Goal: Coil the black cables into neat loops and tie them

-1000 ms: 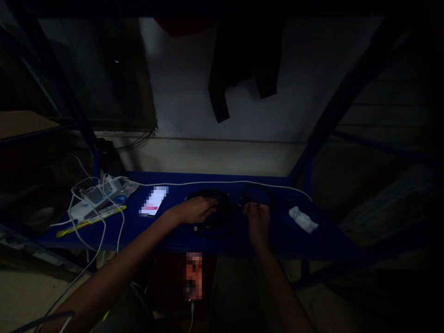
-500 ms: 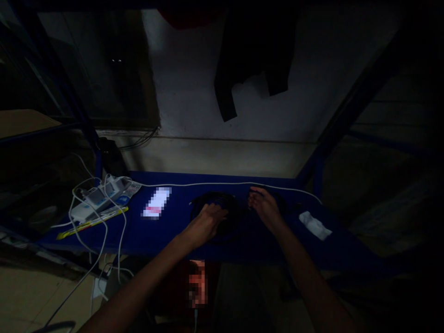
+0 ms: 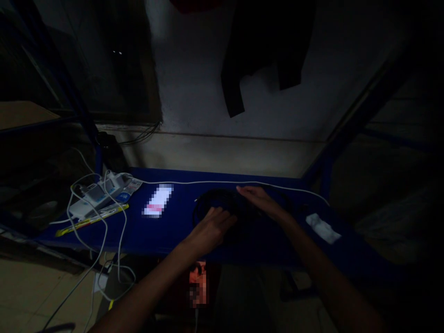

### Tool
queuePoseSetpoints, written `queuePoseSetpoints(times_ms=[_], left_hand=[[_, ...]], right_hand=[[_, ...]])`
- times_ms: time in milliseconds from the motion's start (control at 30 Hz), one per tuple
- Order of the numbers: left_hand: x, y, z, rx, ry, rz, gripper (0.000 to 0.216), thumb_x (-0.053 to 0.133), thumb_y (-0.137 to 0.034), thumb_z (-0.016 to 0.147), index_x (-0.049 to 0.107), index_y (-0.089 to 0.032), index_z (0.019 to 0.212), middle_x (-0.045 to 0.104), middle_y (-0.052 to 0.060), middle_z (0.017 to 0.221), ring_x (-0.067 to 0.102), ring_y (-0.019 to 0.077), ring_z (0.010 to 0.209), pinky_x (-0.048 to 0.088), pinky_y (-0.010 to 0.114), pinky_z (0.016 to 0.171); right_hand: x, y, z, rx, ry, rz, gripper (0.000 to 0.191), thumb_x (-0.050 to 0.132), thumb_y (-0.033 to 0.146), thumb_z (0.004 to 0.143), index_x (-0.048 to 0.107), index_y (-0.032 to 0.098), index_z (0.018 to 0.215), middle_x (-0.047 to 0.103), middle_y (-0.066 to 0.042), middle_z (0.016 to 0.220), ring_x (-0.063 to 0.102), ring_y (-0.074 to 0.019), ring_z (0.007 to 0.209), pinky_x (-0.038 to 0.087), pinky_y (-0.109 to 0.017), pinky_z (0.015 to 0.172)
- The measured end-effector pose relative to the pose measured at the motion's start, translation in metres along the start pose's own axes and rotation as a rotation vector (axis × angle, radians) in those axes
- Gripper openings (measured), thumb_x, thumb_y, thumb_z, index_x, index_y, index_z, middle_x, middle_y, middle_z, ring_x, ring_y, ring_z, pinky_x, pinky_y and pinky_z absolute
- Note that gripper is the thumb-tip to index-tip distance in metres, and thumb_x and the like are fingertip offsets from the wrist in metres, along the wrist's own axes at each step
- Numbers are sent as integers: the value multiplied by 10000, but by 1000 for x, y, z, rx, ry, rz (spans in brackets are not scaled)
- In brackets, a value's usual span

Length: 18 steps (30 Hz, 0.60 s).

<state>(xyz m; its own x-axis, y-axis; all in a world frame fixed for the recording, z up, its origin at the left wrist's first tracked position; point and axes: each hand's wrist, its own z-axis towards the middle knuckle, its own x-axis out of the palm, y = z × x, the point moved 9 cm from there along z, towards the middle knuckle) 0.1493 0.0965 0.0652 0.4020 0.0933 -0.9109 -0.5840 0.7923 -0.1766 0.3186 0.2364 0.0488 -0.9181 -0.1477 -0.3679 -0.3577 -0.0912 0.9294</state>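
The scene is very dark. On a blue shelf (image 3: 166,231) lies a coil of black cable (image 3: 217,201). My left hand (image 3: 215,226) rests on the near side of the coil, fingers bent over it. My right hand (image 3: 258,199) lies flat on the coil's far right part, fingers stretched out toward the left. Whether either hand grips the cable is hard to make out in the dark.
A white power strip (image 3: 99,194) with white cords sits at the shelf's left end beside a yellow strip (image 3: 90,221). A white card (image 3: 157,201) lies left of the coil, a white crumpled piece (image 3: 322,227) at the right. A dark garment (image 3: 263,51) hangs on the wall.
My right hand has moved left onto the black coil and flattened out. My left hand has slid slightly right and nearer along the coil. The view has shifted a little.
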Motion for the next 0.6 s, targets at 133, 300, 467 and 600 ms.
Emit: queuePoseSetpoints(times_ms=[133, 300, 467, 600], left_hand=[[0, -4, 1, 38, 28, 45, 476, 459, -44, 980, 523, -139, 1442, 659, 138, 1211, 570, 287, 1092, 466, 447, 970], [1, 3, 0, 18, 31, 34, 502, 480, -39, 966, 514, -142, 1456, 657, 128, 1213, 579, 287, 1092, 470, 435, 963], [5, 12, -10, -23, 43, -14, 483, 496, -40, 977, 529, -148, 1446, 661, 114, 1196, 579, 277, 1091, 464, 437, 988], [8, 18, -18, -54, 3, -57, 459, 489, -44, 994, 547, -150, 1437, 658, 100, 1146, 570, 261, 1038, 469, 422, 950]], right_hand=[[14, 14, 6, -48, 86, -94, 476, 859, 646, 709, 831, 197, 865, 644, 5, 610, 515, -141, 546, 356, -253, 484], [6, 13, 20, -149, 20, -108, 471, 707, 662, 846, 831, 207, 854, 732, -26, 736, 602, -191, 642, 441, -291, 577], [-3, -1, 25, -211, 30, -245, 299, 761, 507, 782, 814, 214, 812, 582, 36, 573, 464, -144, 541, 325, -263, 534], [3, -13, 26, -214, 108, -244, 288, 826, 441, 722, 837, 238, 926, 507, 76, 533, 388, -123, 514, 292, -254, 538]])
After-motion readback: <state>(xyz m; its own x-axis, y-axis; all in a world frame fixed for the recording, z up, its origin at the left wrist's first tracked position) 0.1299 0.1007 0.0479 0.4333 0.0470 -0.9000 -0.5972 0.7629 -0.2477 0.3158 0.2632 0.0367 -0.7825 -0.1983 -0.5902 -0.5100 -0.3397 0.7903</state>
